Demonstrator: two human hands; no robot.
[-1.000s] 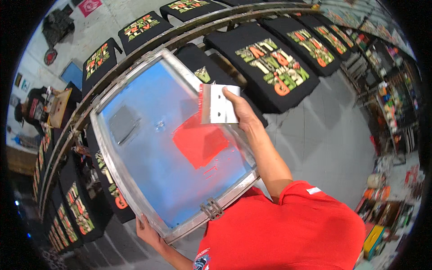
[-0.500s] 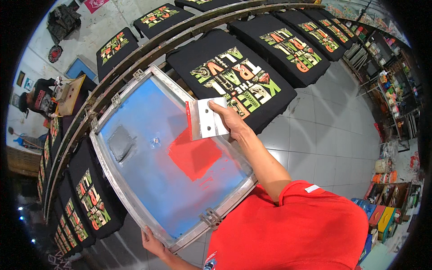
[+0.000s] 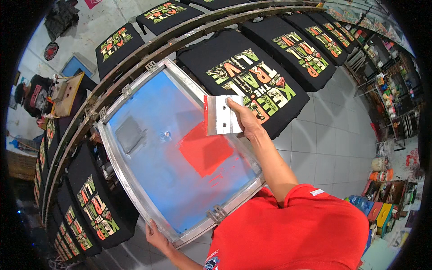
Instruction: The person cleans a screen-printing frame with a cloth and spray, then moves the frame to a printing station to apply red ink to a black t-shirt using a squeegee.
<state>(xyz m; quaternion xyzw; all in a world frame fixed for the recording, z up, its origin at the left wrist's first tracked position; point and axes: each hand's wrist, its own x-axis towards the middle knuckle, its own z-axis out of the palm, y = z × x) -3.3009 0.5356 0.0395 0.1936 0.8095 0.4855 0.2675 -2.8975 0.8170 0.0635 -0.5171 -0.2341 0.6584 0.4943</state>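
Observation:
My right hand (image 3: 245,119) grips a squeegee (image 3: 223,118) with a pale metal holder, two dark bolts and red ink along its blade edge. The squeegee is held above a framed printing screen (image 3: 128,180), over its right part. Blue mesh fills the frame, with a square patch of red ink (image 3: 207,155) and a smaller grey patch (image 3: 130,135) on it. At the screen's near left corner, my left hand (image 3: 157,235) is closed around the metal frame, its fingers partly hidden. Beyond the screen lies a black printed shirt (image 3: 198,56).
Curved metal rails (image 3: 130,67) run past the screen's far side. More black printed shirts (image 3: 92,202) lie in rows along both sides of them. A person (image 3: 38,96) is at the far left beside a wooden box. Shelves with bottles (image 3: 387,90) line the right, above a tiled floor (image 3: 310,144).
The whole view has shifted, so screen, shirts and hands appear farther right. The squeegee has turned slightly in my right hand. My left hand still holds the frame.

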